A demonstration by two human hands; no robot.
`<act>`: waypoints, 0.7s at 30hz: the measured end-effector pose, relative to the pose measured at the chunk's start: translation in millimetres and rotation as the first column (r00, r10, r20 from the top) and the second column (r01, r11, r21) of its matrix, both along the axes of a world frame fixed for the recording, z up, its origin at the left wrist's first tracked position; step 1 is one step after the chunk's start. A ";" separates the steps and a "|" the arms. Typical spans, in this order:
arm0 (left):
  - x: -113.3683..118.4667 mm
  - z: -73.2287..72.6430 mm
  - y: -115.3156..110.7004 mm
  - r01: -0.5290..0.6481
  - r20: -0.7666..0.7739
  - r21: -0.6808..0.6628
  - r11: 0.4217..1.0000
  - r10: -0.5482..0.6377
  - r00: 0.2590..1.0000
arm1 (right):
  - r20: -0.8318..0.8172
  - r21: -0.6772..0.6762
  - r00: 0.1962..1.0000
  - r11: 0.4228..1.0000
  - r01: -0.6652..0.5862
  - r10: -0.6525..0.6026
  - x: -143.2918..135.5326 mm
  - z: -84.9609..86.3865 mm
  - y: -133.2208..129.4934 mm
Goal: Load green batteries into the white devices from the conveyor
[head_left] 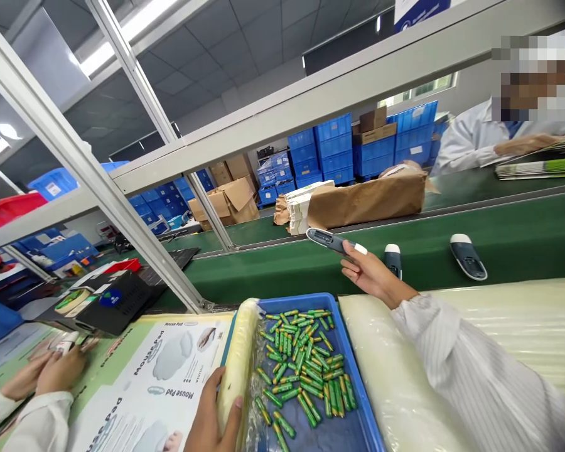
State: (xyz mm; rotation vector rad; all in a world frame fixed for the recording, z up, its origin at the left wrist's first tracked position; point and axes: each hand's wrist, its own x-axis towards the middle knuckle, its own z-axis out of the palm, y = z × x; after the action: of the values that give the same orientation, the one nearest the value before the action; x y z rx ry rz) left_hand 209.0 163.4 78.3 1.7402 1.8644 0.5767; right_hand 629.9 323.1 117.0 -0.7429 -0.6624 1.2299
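Note:
My right hand (370, 273) is closed around a dark grey and white handheld device (327, 240), held out over the green conveyor belt. An open, hollow recess shows along the device's body. On the belt lie two similar devices, one (393, 258) partly behind my right wrist and another (468, 257) farther right. My left hand (214, 414) grips a pale yellow foam roll (238, 361) in clear plastic, thumb on one side and fingers on the other. Right beside the roll, a blue tray (365, 402) holds many loose green batteries (306, 358).
At left, a co-worker's hands (59, 370) handle a small white thing. Mouse pad sheets (169, 358) cover the bench. Wrapped foam padding (386, 364) lies right of the tray. A metal frame post (122, 213) rises at left. Another person sits across the belt.

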 end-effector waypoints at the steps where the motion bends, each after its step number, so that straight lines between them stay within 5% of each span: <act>1: -1.0 -1.0 1.0 0.002 -0.005 -0.001 1.000 -0.002 1.000 | 0.023 -0.017 1.000 1.000 0.013 -0.012 5.4 -2.4 1.2; 12: 1.0 3.7 -3.9 -0.027 -0.025 0.060 0.998 0.029 0.999 | 0.479 -0.172 0.871 0.960 0.219 -0.113 21.3 -57.7 28.2; 21: 8.4 9.8 -5.6 -0.034 0.006 0.052 0.998 0.034 0.999 | 0.829 -0.067 0.536 0.923 0.379 -0.159 26.7 -71.4 37.4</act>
State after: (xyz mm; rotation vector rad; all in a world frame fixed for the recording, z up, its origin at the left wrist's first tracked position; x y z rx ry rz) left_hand 217.5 157.8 88.0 1.7411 1.8938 0.6477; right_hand 656.6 360.5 45.6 -1.6128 -1.1048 0.6098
